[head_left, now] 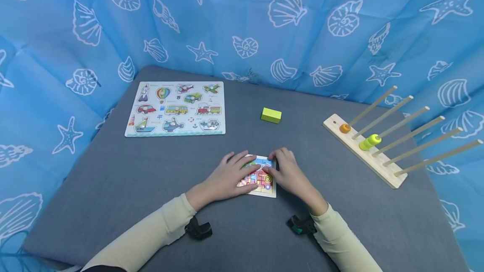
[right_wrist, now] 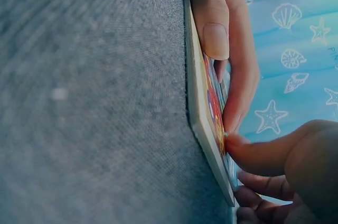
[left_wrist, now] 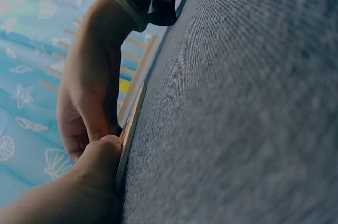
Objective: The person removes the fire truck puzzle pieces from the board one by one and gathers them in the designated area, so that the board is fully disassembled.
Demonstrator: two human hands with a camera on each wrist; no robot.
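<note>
A small jigsaw puzzle (head_left: 266,187) in a pale wooden frame lies on the grey table, its pieces red, blue and yellow. My left hand (head_left: 228,176) rests over its left side, fingers spread and nearly straight on the picture. At the far right corner my right hand (head_left: 290,174) has its thumb on the pieces and bent fingers along the frame's edge, gripping it there. The right wrist view shows that right thumb (right_wrist: 259,155) on the puzzle face (right_wrist: 215,110), close to a left fingertip. Part of the picture is hidden under both hands.
A vehicle peg puzzle board (head_left: 175,109) lies at the back left. Beyond the hands sits a lime-green block (head_left: 271,115). On the right stands a wooden rack (head_left: 364,151) with several upright rods, an orange bead (head_left: 345,128) and yellow-green beads (head_left: 369,142). A blue shell-patterned curtain (head_left: 242,20) surrounds the table.
</note>
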